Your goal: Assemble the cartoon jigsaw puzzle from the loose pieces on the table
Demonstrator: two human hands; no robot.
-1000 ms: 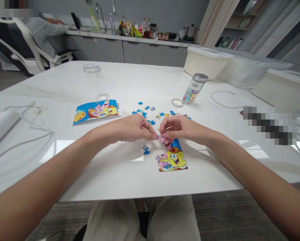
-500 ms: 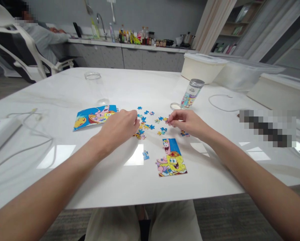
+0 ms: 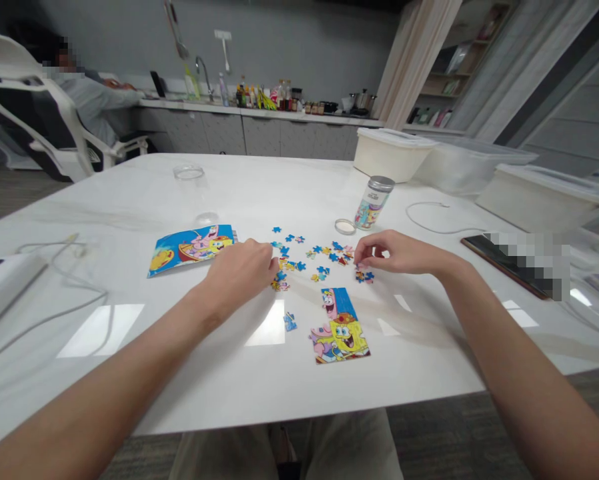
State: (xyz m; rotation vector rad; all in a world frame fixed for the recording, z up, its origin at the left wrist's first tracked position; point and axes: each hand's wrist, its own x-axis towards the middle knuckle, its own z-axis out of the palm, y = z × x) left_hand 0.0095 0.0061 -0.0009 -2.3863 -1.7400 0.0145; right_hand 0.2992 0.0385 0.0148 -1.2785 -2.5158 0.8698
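Observation:
Loose jigsaw pieces (image 3: 299,265) in blue, yellow and pink lie scattered between my hands on the white table. My left hand (image 3: 244,267) rests curled at the left edge of the pieces; its fingertips are mostly hidden behind it. With fingers and thumb pinched together, my right hand (image 3: 397,252) is down on a puzzle piece (image 3: 364,275) in the small cluster at the right. Nearer to me lies a joined puzzle section (image 3: 347,333) showing cartoon figures, and left of it a separate blue piece (image 3: 290,321). A picture sheet (image 3: 189,250) stands slightly bent beyond my left wrist.
A printed canister (image 3: 374,205) stands behind the pieces beside a ring-shaped lid (image 3: 345,227). A clear jar (image 3: 190,193) is at the back left. Storage boxes (image 3: 392,157) line the back right. A phone (image 3: 504,267) and cables lie at the sides. Someone sits at the far left.
My right hand has moved from the middle pieces to the cluster at the right and slightly nearer. My left hand stays by the pile. The view has tilted up a little.

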